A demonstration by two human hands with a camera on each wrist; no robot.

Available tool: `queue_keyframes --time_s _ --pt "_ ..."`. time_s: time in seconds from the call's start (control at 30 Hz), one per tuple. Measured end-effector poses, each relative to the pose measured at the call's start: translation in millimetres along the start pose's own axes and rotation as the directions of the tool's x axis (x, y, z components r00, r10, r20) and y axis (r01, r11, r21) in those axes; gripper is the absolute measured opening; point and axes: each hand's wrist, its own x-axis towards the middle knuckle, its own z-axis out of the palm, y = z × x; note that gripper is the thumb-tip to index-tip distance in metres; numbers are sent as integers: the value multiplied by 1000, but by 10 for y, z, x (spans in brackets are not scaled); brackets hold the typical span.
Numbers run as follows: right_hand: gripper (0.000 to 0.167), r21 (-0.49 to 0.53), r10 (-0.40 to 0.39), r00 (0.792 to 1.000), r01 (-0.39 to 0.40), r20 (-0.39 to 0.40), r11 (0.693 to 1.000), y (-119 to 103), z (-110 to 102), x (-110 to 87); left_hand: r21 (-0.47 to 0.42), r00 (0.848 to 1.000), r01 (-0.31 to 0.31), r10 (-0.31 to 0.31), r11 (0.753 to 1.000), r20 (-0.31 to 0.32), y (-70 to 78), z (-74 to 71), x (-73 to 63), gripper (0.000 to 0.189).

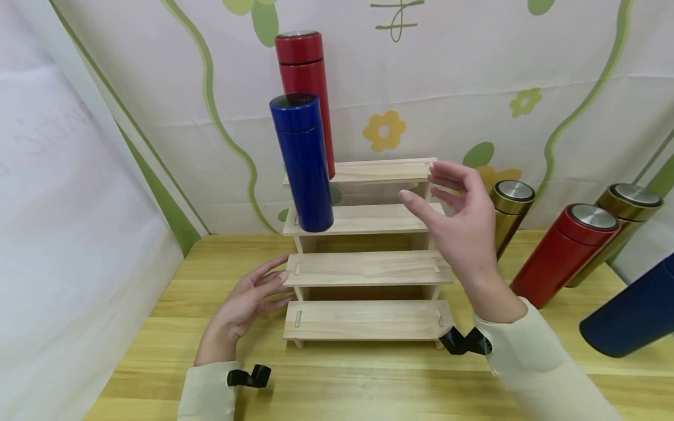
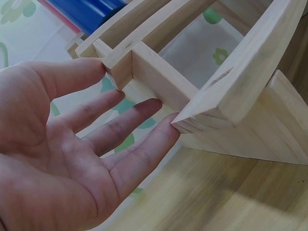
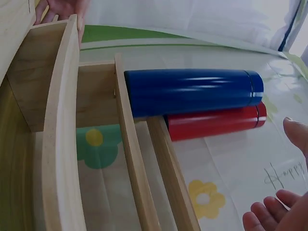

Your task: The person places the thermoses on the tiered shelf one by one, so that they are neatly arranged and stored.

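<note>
A pale wooden stepped rack (image 1: pixel 368 267) with several tiers stands on the table. My left hand (image 1: pixel 250 301) is at its left end, fingers extended. In the left wrist view, the thumb tip and a fingertip (image 2: pixel 168 126) touch the ends of its boards. A blue thermos bottle (image 1: pixel 304 166) stands upright on the second tier from the top, at the left. Behind it a red thermos bottle (image 1: pixel 302 76) stands on the top tier. My right hand (image 1: pixel 466 219) hovers over the rack's right side, fingers loosely curved and spread, with nothing in it.
To the right of the rack stand a gold bottle (image 1: pixel 508 213), a red bottle (image 1: pixel 566 254), a second gold bottle (image 1: pixel 629 202) and a dark blue bottle (image 1: pixel 632 313). A patterned cloth (image 1: pixel 442 111) hangs behind the wooden table (image 1: pixel 358 386). White fabric (image 1: pixel 63 234) hangs at the left.
</note>
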Motion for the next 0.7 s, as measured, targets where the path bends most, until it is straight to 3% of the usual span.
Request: queue_keyframes --time_s 0.23,0.43,0.57,0.7 --pt "56 112 71 993 -60 -96 992 144 -221 -83 -5 1000 -1 1 1000 13 -18 21 39 64" --pt "50 241 90 978 -43 -186 969 268 -406 -150 -3 1000 1 0 1000 18 -29 49 70 64" --pt "51 268 145 956 -74 -253 961 365 -487 -184 1 1000 0 0 1000 29 -26 43 60 65" --pt "55 220 166 946 -106 -277 970 450 -528 -180 0 1000 -2 2 1000 19 -12 4 5 65"
